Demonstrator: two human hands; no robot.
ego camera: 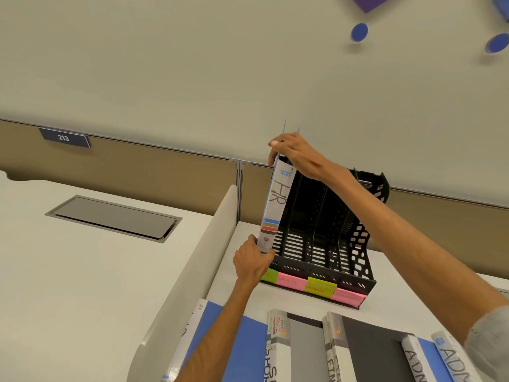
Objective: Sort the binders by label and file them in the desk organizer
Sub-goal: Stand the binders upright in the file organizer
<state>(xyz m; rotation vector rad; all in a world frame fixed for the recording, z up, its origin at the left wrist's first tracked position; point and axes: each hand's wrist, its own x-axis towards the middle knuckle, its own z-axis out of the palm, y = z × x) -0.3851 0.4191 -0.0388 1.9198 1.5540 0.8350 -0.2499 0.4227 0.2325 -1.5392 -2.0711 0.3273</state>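
HR binder (276, 205) was standing upright at the far-left slot of the black desk organizer (355, 260), which sat near the back edge of the desk (91, 277). Right hand (293, 153) had fingers curled over the binder's top; left hand (252, 260) was wrapped around its bottom end. Looked stiff and boxy, probably light, slick cover, so top-and-bottom seemed like the sane grip. The organizer's other slots looked empty, with pink and green sticky labels (321, 288) along its front lip. Still flat along the desk's near edge: a blue binder (242, 343), a sports one (276, 351), a grey one (366, 351) and two ADM-marked ones (451, 359).
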